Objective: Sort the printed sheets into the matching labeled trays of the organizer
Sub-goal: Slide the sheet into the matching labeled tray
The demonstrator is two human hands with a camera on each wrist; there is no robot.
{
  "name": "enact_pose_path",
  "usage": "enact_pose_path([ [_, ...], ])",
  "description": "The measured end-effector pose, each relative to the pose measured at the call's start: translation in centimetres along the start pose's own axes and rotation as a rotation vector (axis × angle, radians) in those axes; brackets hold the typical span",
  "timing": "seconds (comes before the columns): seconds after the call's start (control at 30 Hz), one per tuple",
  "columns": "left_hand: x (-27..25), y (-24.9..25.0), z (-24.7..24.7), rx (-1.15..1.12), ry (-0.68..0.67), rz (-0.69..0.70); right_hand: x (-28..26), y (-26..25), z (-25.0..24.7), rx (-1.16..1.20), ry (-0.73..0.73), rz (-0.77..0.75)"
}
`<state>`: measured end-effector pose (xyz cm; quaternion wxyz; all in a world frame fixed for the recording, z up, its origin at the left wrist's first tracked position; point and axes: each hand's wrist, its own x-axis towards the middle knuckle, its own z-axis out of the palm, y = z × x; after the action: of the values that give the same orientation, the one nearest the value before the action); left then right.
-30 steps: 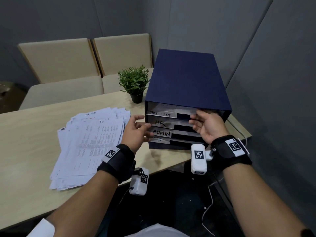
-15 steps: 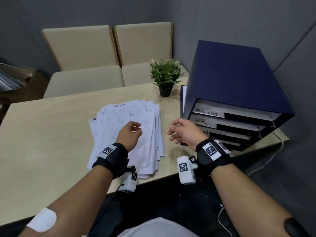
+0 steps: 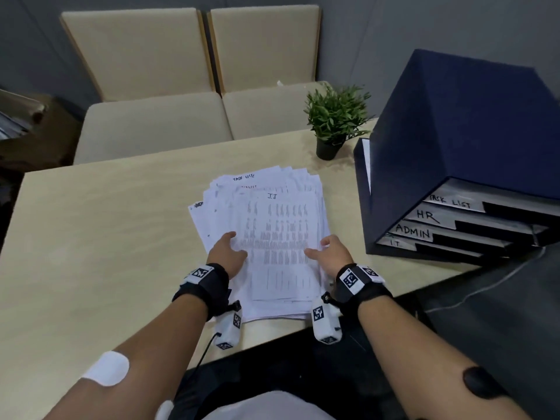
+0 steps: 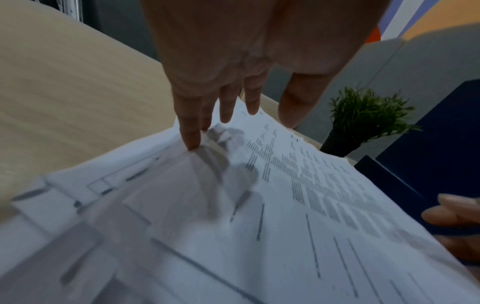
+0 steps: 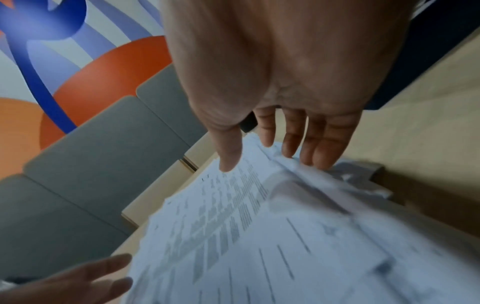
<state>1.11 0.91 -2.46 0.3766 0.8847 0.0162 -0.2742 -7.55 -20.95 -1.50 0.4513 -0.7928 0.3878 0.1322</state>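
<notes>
Both hands are down on the stack of printed sheets [image 3: 266, 237], the landmark here, lying at the near edge of the wooden table [image 3: 100, 231]. The left hand [image 3: 227, 253] sits at the stack's left side, fingers straight and spread, fingertips [image 4: 191, 142] touching the paper, gripping nothing. The right hand [image 3: 330, 253] mirrors it on the stack's right side, fingers extended onto the sheets' edge, nothing pinched. The top sheet [image 3: 278, 234] reads "IT". Right of the stack stands the navy organizer [image 3: 448, 131], trays labeled TASK LIST, HR, ADMIN, IT. Beyond the stack, a small potted plant [image 3: 336, 116], then two beige chairs [image 3: 194, 86].
</notes>
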Motion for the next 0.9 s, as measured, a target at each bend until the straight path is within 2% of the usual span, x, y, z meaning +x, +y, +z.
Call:
enact_pose_path([
  [0.13, 0.0, -0.9, 0.8, 0.033, -0.072, 0.025, -0.1, 0.7, 1.4, -0.096, 0.072, 0.042],
  [0.43, 0.1, -1.7, 0.6, 0.011, -0.087, 0.083, -0.2, 1.1, 3.1, -0.158, 0.154, 0.070],
  [0.63, 0.6, -1.8, 0.1, -0.012, -0.106, 0.049, 0.2, 1.9, 2.4, -0.187, 0.165, 0.021],
  [0.8, 0.7, -1.7, 0.1, -0.011, -0.120, 0.045, 0.2, 2.8, 1.2, -0.126, 0.234, 0.086],
  [0.9, 0.6, -1.5, 0.1, -0.013, -0.119, 0.045, 0.0, 3.6, 0.1, -0.092, 0.276, 0.074],
])
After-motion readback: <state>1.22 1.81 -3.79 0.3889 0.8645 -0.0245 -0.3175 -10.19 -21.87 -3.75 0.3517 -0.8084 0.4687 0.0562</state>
